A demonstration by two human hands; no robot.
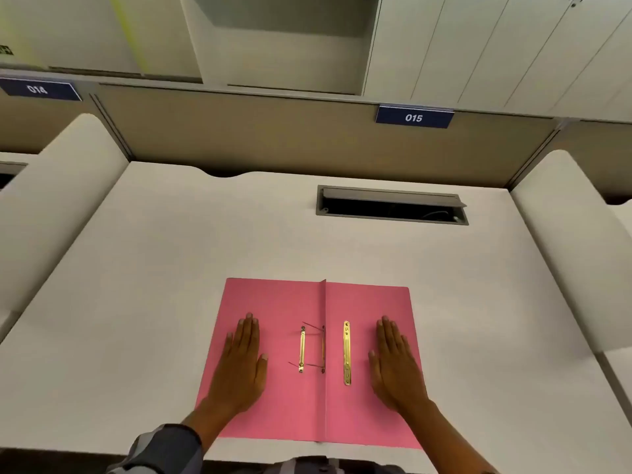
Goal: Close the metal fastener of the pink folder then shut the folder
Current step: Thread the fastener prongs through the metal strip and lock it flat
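The pink folder point(294, 302) lies open and flat on the white desk, near its front edge. Left of the centre fold sits the brass fastener point(302, 348), its two thin prongs raised and pointing leftward off the spine. A loose brass bar point(346, 352) lies flat on the right half, just right of the fold. My left hand point(243, 364) rests palm down on the left half, fingers straight and together. My right hand point(393, 364) lies palm down on the right half, beside the brass bar. Neither hand holds anything.
The white desk point(171, 268) has low white dividers on both sides. A cable slot point(391, 206) with its lid raised is set in the desk at the back right. A beige partition with the label 015 point(413, 117) stands behind.
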